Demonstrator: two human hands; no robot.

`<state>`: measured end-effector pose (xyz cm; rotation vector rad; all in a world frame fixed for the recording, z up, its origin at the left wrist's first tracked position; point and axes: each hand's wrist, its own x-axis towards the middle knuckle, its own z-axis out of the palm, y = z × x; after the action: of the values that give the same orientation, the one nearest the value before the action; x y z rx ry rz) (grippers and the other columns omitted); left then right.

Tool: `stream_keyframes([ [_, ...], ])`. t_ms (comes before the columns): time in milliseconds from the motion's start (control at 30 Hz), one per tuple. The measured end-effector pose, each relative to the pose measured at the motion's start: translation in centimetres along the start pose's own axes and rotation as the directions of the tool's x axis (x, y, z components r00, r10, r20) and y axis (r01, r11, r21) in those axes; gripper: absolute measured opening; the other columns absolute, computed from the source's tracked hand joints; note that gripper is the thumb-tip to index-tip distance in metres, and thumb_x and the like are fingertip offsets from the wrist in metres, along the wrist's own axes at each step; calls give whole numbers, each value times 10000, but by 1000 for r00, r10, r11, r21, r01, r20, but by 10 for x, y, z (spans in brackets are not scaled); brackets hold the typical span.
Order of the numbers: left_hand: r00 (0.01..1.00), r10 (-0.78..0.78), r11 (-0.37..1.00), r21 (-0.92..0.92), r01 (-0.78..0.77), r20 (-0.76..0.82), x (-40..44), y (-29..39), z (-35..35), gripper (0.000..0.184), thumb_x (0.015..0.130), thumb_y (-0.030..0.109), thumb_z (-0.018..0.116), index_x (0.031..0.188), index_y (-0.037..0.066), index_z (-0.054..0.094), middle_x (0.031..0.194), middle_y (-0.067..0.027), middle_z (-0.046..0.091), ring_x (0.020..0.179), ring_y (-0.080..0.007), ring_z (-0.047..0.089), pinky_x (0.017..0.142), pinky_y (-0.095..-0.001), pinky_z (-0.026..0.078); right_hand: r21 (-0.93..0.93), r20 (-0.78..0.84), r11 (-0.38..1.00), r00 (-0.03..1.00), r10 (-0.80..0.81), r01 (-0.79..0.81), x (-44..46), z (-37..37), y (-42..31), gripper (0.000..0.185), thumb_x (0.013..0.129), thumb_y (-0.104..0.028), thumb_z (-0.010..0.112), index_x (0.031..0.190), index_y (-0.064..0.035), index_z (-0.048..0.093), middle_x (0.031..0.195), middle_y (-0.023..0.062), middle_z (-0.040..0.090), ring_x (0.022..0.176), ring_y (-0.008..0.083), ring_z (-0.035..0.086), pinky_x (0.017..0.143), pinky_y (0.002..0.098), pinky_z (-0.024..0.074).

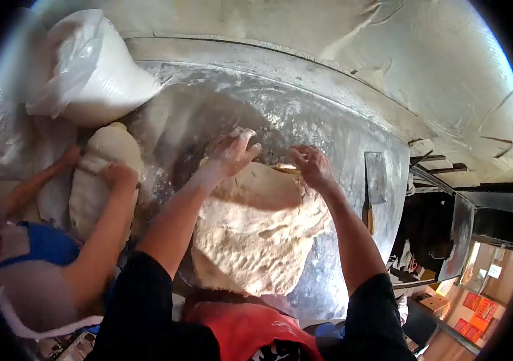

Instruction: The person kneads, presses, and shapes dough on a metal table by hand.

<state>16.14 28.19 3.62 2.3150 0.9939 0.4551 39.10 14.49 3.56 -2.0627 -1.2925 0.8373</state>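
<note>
Head shows wearer's 2 hands (232, 155) (312, 167) at 1 dough (250, 240).

Centre: cream dough (250, 246), mottled with darker hollows. The table (346, 138) is grey, smudged white. The sack (112, 78) at ten o'clock is white; posters (482, 310) at four, red-orange; apron (250, 325) at six, red; sleeves (366, 310) at five and seven, black.

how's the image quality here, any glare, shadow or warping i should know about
In the head view, wide-angle distortion bows the far edge of the table and the corners go black; in the head view, shadow crosses the upper part of the large dough, with glare on the table by its lower right; in the head view, a blurry haze veils the white sack's left side.
</note>
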Motion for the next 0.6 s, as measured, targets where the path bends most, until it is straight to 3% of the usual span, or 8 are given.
stream_keyframes([
  [100,798,-284,954,242,178,532,36,-18,20,527,1004,509,458,1304,106,617,1329,-173,645,1267,-368,589,1058,-508,460,30,338,984,928,157,-178,19,10,-6,452,969,-439,657,1217,-67,723,1148,155,728,1045,285,693,909,403,521],
  [233,786,-338,940,222,258,518,28,-23,36,462,1013,453,508,1207,49,623,1204,-189,676,1147,-419,627,986,-503,503,-99,532,970,812,242,-224,19,22,15,581,983,-580,558,1255,-90,714,1211,140,721,1069,277,682,945,407,496],
  [333,771,-172,968,250,18,613,16,-38,46,338,1013,326,514,1208,75,629,1187,-194,679,1133,-392,644,967,-491,514,-98,602,993,791,109,-62,-1,13,-5,668,971,-642,527,1335,-99,664,1297,146,687,1158,311,645,1021,434,452],
  [400,617,94,883,222,-414,781,-6,-27,36,459,1005,460,491,1318,153,626,1342,-164,642,1253,-383,597,1028,-473,489,-112,511,994,857,58,-1,-31,13,-23,688,948,-646,563,1364,-103,634,1329,146,664,1173,321,628,1025,451,449],
  [433,615,102,881,217,-422,782,-26,-20,27,459,1005,460,491,1318,153,626,1342,-164,642,1253,-383,597,1028,-473,489,-134,427,990,904,10,52,-52,15,-30,718,924,-650,599,1393,-106,604,1362,146,641,1188,330,611,1030,468,445],
  [533,804,-121,989,143,45,583,-103,1,6,495,968,467,554,1366,177,608,1375,-148,631,1256,-387,596,1001,-476,498,-414,67,860,952,-299,299,-132,18,-56,787,823,-723,670,1336,-128,628,1270,189,660,1131,402,624,978,519,464],
  [567,969,142,968,176,-178,200,-141,12,3,512,939,480,592,1351,179,626,1375,-137,635,1228,-389,609,994,-494,496,-420,-47,872,953,-298,252,-167,19,-71,793,781,-728,704,1325,-155,638,1235,173,651,1084,393,613,938,516,470],
  [600,884,422,886,296,-356,-199,-179,23,0,530,909,494,631,1336,180,644,1376,-126,639,1200,-392,623,987,-512,494,-494,-160,815,889,-428,304,-200,29,-74,786,779,-753,692,1303,-170,653,1257,159,623,1085,373,590,923,514,464],
])
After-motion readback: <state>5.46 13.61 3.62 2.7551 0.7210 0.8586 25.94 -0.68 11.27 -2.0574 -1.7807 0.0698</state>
